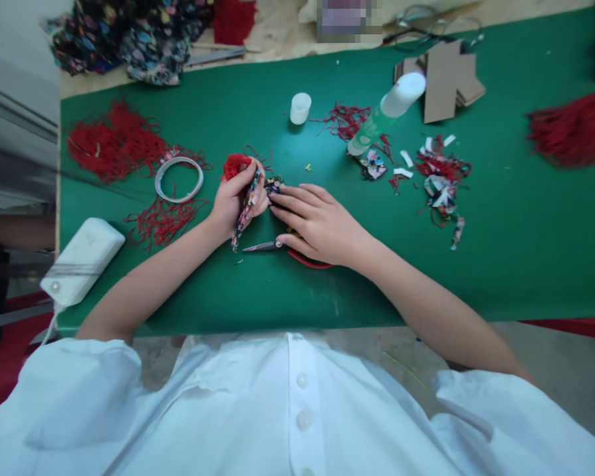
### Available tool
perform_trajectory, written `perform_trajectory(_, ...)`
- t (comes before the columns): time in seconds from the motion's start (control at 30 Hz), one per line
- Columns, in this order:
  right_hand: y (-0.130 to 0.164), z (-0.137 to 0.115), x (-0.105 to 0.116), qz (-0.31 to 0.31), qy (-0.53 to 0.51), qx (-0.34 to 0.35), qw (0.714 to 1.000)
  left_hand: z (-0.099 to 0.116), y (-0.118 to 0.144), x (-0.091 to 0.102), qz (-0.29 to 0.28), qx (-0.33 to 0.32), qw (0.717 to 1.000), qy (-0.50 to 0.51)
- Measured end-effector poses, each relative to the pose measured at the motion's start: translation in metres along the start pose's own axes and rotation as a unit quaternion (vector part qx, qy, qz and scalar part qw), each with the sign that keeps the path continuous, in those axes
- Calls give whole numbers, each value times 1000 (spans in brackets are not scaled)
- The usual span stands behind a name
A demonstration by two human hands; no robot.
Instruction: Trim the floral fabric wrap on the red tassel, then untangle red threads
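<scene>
Apparently left hand (234,198) grips red tassel (235,164); right hand (317,221) covers scissors (268,246).

The person wears a white shirt (287,410) with short, puffy sleeves (74,390). Round white buttons (302,381) run down the front in a line. Both arms are bare below the sleeves, with nothing on the wrists or hands.

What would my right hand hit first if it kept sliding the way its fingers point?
The right hand points left across the green mat. Its fingertips already reach the small floral fabric piece; just beyond is the left hand holding a floral strip with a red tassel.
</scene>
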State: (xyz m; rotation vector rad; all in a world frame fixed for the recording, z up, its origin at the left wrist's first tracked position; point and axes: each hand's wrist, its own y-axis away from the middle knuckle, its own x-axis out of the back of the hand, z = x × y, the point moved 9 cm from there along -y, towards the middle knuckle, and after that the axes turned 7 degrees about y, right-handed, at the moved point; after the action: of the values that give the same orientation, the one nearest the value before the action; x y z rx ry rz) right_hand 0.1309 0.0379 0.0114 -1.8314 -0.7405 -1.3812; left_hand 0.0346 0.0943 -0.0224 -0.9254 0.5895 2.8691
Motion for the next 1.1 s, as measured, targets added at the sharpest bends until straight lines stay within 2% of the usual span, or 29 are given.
perform_trajectory(0.07, -2, 5, -7, 1, -24, -16, 1000, -1, 2, -3, 4, -1, 1000, -7)
perform_trajectory(0.1, -2, 9, -4, 22, -40, -27, 999, 0, 3, -4, 5, -5, 1000, -7)
perform_trajectory(0.2, 7, 32, 21, 104, -114, -79, 985, 1, 5, -5, 5, -6, 1000, -6)
perform_trajectory(0.27, 18, 53, 41, 137, -164, -116, 970, 1, 4, -4, 3, 2, 1000, -8)
perform_trajectory(0.3, 24, 65, 49, 142, -176, -138, 964, 1, 2, -3, 0, 6, 1000, -9)
perform_trajectory(0.37, 34, 86, 56, 105, -185, -165, 963, 0, 0, -3, -12, 18, 1000, -9)
perform_trajectory(0.43, 45, 108, 59, 75, -147, -198, 966, 0, -2, -2, -22, 26, 999, -6)
perform_trajectory(0.57, 62, 140, 66, 65, 33, -286, 956, 0, -3, -1, -33, 20, 999, -9)
perform_trajectory(0.67, 63, 142, 64, 48, 125, -299, 945, 0, -2, -3, -46, -9, 998, -35)
perform_trajectory(0.73, 61, 137, 60, 25, 164, -294, 941, 0, -1, -1, -36, -32, 997, -57)
perform_trajectory(0.83, 57, 127, 54, -7, 184, -273, 944, -3, 1, 4, -7, -48, 995, -85)
perform_trajectory(0.93, 55, 116, 54, -25, 200, -255, 946, -8, 1, 3, -24, -38, 993, -109)
perform_trajectory(1.03, 49, 101, 61, -1, 214, -229, 950, -11, 1, 2, -45, -39, 991, -116)
perform_trajectory(1.1, 41, 83, 63, 32, 195, -179, 964, -11, 0, 3, -48, -46, 991, -117)
